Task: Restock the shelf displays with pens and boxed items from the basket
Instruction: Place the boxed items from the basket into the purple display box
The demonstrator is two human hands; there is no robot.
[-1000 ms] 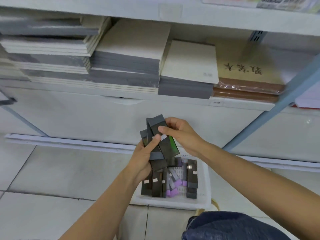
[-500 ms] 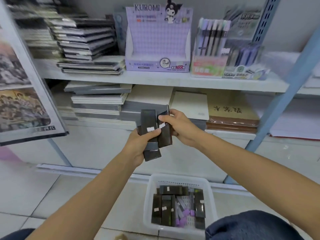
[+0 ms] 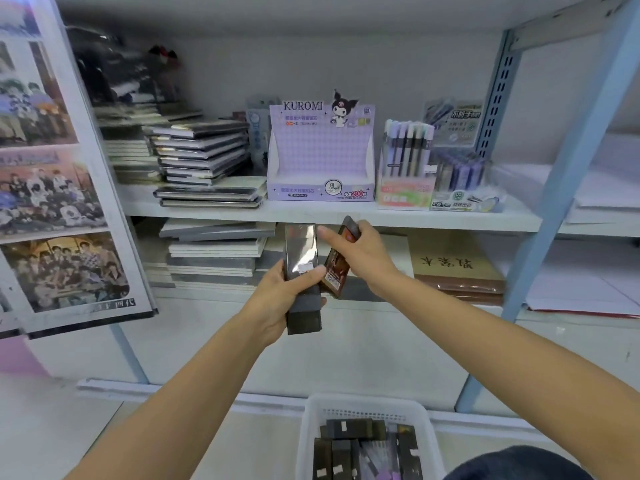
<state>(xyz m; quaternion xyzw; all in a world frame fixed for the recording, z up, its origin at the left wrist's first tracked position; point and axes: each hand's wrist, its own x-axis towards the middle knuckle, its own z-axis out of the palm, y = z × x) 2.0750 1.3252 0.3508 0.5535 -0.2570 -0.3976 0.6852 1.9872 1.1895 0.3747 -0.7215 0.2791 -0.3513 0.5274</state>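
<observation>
- Box (image 3: 337,261) in the right hand (image 3: 363,258): a single dark brown carton, long axis tilted, top end leaning right and away toward the shelf, bottom end down by the left thumb. The right fingers (image 3: 327,233) clench around its upper half, index finger stretched left toward the stack.
- Stack (image 3: 302,282) of dark boxes in the left hand (image 3: 280,299): long axes nearly upright, the front one glossy and catching glare, with a small white sticker under the thumb. The left fingers wrap the stack's middle from the left and behind, thumb pressed across the front.
- The two lie just beside each other, the single box's lower end touching or nearly touching the stack's right side; I cannot tell which.
- Display (image 3: 320,161), the purple Kuromi tray on the shelf (image 3: 242,213): it sits straight above and beyond both hands, its pocket looking empty. The right hand is the nearer one to it, just below the shelf's front edge.
- Judgement: the single box looks peeled off the stack, so the coming move is up and away into that tray. The box needs turning upright, so its long axis matches the pocket.
- Pens (image 3: 408,150) stand in the display just right of the purple one, which is already full.
- Basket (image 3: 311,420) sits on the floor, near and below the right arm, with more dark boxes lying in it.
</observation>
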